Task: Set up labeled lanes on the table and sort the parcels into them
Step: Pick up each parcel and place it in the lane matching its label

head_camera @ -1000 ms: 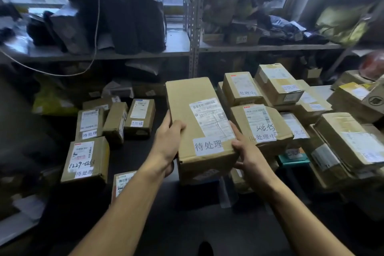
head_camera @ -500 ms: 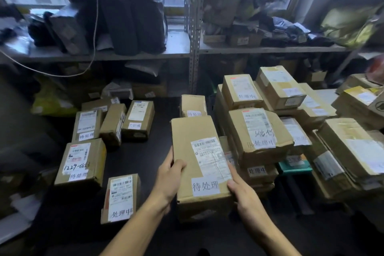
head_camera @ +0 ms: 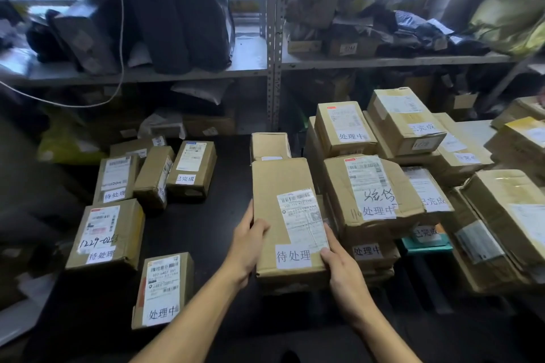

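Parcel (head_camera: 284, 215) lies lengthwise away from viewer, gripped by left hand (head_camera: 246, 244) and right hand (head_camera: 339, 268).

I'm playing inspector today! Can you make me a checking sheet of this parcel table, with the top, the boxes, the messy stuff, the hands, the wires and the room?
Surface: dark table, mostly covered with parcels.
Job's things: long box tagged 待处理, held in the middle; left group includes a 待处理 box, a 处理中 box and a 已完成 box; right stacks include a 处理中 box and a 已完成 box. Lane labels: nothing seen.
Clutter: teal item wedged in the right stack.
Hands: left hand grips the long box's left edge; right hand grips its near right corner.
Cables: pale cable hanging over the left shelf.
Surroundings: metal shelf holding dark bags.
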Tool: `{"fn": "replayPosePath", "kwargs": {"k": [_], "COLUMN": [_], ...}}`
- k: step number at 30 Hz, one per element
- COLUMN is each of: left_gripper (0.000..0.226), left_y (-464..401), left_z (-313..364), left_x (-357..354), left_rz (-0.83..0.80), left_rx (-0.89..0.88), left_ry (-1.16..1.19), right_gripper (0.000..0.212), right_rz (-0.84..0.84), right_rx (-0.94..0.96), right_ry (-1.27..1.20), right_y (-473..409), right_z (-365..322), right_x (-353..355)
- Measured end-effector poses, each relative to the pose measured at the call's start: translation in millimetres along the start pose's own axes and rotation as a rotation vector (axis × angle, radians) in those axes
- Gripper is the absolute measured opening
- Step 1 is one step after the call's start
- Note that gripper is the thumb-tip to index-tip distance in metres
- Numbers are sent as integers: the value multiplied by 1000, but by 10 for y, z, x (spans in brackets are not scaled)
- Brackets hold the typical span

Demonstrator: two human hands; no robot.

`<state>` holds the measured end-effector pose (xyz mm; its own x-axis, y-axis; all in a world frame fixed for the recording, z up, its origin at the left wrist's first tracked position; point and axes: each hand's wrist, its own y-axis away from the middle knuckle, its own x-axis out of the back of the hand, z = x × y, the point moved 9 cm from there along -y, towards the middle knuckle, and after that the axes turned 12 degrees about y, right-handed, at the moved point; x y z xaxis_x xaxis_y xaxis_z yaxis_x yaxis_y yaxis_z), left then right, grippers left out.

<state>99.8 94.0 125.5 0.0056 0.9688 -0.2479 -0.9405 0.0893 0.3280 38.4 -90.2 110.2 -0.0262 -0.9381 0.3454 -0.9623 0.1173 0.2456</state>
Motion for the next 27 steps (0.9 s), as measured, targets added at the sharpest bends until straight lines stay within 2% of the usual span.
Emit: {"fn": "replayPosePath", "kwargs": {"k": [12,23,27], "left_gripper": [53,47,65], "left_y": [-166,-138,-175], "left_z": [-131,-132,-149], "left_x": [0,45,137], "left_rz": [22,-9,61], "left_rx": [6,-16,-5], "left_ry": [11,58,41], "right_gripper": [45,46,50], "right_rz": [44,46,55], "right_rx": [-15,-27,-5], "right_ry": [14,43,129], "right_y": [-125,-50,-7], "right_z": [74,58,-115], "right_x": [36,35,79]}}
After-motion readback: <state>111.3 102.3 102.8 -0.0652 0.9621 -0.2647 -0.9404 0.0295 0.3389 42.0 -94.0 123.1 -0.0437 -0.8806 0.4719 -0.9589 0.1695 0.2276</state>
